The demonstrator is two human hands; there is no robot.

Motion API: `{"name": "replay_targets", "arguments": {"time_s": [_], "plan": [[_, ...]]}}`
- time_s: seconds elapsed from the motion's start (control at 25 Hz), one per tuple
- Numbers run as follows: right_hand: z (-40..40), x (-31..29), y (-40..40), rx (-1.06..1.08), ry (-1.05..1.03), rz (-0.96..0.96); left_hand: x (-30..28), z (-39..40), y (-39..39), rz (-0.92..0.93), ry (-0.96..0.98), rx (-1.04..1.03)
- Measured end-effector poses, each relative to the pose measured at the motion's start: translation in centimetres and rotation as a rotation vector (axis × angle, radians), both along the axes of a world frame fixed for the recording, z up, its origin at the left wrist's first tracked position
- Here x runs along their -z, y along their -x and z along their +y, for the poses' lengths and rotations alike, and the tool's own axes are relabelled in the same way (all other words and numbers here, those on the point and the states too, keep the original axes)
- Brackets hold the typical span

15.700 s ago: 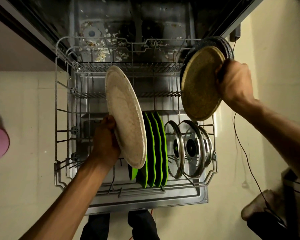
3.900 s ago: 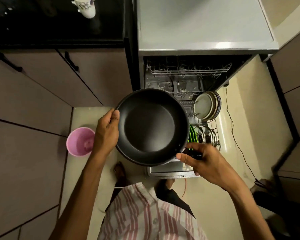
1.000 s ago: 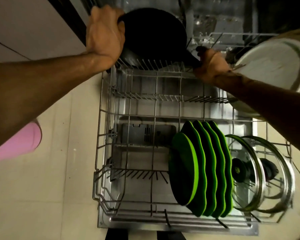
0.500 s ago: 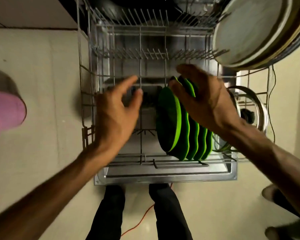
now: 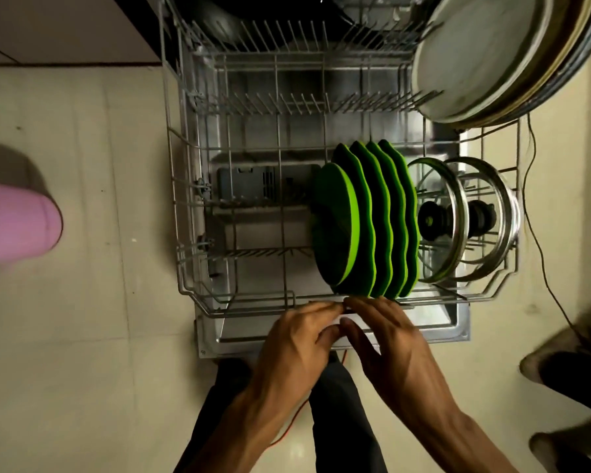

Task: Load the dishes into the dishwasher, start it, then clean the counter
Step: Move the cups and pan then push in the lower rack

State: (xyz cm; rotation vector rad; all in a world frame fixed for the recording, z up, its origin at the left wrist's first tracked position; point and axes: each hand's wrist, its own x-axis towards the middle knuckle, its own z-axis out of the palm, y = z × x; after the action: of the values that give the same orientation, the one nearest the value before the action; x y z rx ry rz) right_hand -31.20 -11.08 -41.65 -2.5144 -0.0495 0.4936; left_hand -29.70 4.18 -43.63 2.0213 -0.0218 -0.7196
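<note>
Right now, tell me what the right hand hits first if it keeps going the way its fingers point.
The right hand would probably meet the rack's front rail first, then the green plates just beyond; depth is unclear.

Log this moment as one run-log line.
stage: loading | left hand: on lower rack front rail | right hand: same rail | green plates, glass lids: racked upright

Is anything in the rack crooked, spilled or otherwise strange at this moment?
Nothing is spilled or broken. The green plates and glass lids stand upright in rows. The only oddity: the big plates at the far right lean over the rack edge, while its left half holds nothing.
</note>
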Motion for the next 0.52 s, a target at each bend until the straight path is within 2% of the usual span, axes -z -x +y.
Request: {"name": "replay_targets", "arguments": {"time_s": [0.32, 0.44, 0.52], "plan": [[-1.7, 2.1, -1.5, -0.233, 0.119, 0.036, 2.3, -0.2, -0.1, -0.211, -0.113, 0.114], [-1.7, 2.3, -2.8, -0.237, 0.13, -0.029, 2.5, -0.5, -1.1, -0.306, -0.16, 0.067], [-1.4, 2.6, -4.8, -0.215, 0.105, -0.113, 2.7, -0.2, -3.2, -0.306, -0.156, 0.03]]}}
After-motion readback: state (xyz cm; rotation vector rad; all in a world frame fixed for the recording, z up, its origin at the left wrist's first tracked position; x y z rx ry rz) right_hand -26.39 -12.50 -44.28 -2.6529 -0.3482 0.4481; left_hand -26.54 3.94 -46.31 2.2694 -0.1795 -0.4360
